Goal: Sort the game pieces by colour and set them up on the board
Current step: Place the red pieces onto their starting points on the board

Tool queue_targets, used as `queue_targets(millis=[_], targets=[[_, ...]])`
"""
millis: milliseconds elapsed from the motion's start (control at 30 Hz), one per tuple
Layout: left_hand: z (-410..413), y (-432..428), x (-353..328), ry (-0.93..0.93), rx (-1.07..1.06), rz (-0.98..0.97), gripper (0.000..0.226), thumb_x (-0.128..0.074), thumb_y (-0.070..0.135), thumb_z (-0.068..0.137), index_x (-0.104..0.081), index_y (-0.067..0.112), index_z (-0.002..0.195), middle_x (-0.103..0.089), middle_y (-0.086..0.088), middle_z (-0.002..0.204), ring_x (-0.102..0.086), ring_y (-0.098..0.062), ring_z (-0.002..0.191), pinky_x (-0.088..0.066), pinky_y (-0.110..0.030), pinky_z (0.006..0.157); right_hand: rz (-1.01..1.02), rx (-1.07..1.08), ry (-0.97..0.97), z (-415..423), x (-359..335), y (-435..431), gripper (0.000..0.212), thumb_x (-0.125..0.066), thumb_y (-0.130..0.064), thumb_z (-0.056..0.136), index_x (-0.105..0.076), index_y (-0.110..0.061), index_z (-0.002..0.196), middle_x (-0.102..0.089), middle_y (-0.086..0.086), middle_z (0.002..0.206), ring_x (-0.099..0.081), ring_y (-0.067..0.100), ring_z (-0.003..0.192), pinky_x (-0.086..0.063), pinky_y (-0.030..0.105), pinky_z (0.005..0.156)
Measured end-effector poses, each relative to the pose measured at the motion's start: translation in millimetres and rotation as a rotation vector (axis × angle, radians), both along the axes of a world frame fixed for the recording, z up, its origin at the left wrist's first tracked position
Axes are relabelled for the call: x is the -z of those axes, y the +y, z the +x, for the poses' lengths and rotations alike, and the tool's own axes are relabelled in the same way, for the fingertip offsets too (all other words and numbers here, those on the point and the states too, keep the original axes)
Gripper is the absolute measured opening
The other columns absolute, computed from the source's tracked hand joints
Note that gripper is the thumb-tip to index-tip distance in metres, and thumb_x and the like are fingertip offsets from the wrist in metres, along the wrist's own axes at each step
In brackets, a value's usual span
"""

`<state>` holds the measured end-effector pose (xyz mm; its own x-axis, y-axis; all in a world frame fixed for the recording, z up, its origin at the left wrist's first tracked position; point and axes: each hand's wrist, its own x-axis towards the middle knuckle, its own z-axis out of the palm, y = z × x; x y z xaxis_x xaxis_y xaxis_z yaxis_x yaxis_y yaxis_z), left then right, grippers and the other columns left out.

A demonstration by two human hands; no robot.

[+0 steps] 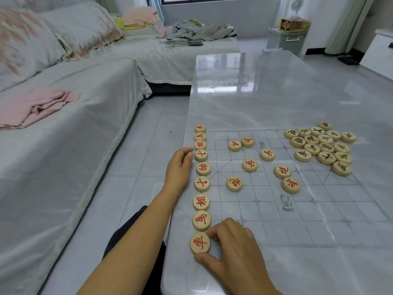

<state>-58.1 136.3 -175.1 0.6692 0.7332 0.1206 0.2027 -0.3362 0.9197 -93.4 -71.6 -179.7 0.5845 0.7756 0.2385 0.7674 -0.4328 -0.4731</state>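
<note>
A clear plastic board [319, 211] with a faint grid lies on the grey marble table. Along its left edge runs a column of several round wooden pieces with red characters [202, 184]. My right hand [236, 250] pinches the nearest one, the red chariot piece [200, 243], between thumb and fingers. My left hand [179, 167] rests at the table's left edge, its fingertips touching the red piece [201, 155] fourth from the far end. Several more red pieces [249, 165] lie scattered mid-board. A cluster of green-lettered pieces [323, 145] sits at the board's far right.
The marble table [265, 92] stretches away beyond the board. A covered sofa [63, 124] with a pink cloth [36, 107] stands to the left across a strip of tiled floor. A white cabinet [380, 54] is at the far right.
</note>
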Motion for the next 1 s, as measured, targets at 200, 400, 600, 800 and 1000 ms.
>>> queue_targets(millis=[200,400,600,800,1000], targets=[[0.6,-0.5,0.1,0.003,0.008,0.019,0.024,-0.041,0.023,0.098,-0.056,0.016,0.115,-0.058,0.000,0.114,-0.052,-0.002,0.091,-0.040,-0.010,0.072,0.056,0.029,-0.027,0.1,3.7,1.0,0.043,-0.040,-0.070,0.051,-0.036,-0.039,0.081,-0.042,-0.024,0.068,-0.039,0.006,0.074,-0.019,0.004,0.051],[0.1,-0.6,-0.4,0.008,0.000,0.021,0.025,-0.041,0.023,0.098,-0.056,0.014,0.117,-0.058,-0.001,0.116,-0.052,-0.007,0.095,-0.040,-0.009,0.072,0.047,0.039,-0.031,1.2,3.4,1.7,0.041,-0.038,-0.071,0.051,-0.033,-0.039,0.078,-0.035,-0.026,0.067,-0.039,0.006,0.074,-0.018,0.005,0.047],[-0.5,-1.5,-1.3,-0.001,0.006,0.016,0.025,-0.043,0.024,0.097,-0.056,0.015,0.117,-0.058,0.000,0.115,-0.053,-0.007,0.096,-0.040,-0.010,0.073,0.030,0.020,0.040,0.9,1.0,1.6,0.042,-0.039,-0.071,0.051,-0.035,-0.039,0.078,-0.039,-0.025,0.065,-0.039,0.003,0.071,-0.019,0.005,0.047],[-1.1,-1.6,-1.4,0.002,0.011,0.031,0.025,-0.043,0.024,0.097,-0.056,0.014,0.116,-0.058,0.000,0.114,-0.053,-0.008,0.096,-0.040,-0.011,0.072,0.044,-0.026,0.332,1.9,-5.5,-5.4,0.050,-0.034,-0.073,0.055,-0.040,-0.039,0.091,-0.040,-0.027,0.081,-0.043,-0.006,0.081,-0.031,0.013,0.075],[-2.4,-3.2,-3.2,0.010,0.012,0.030,0.027,-0.044,0.025,0.097,-0.055,0.015,0.119,-0.057,0.004,0.113,-0.053,-0.001,0.091,-0.038,-0.007,0.071,0.221,-0.003,0.541,29.5,-23.3,-22.1,0.013,-0.063,-0.033,0.082,-0.052,-0.034,0.089,-0.056,-0.011,0.088,-0.051,0.004,0.089,-0.042,0.011,0.072]])
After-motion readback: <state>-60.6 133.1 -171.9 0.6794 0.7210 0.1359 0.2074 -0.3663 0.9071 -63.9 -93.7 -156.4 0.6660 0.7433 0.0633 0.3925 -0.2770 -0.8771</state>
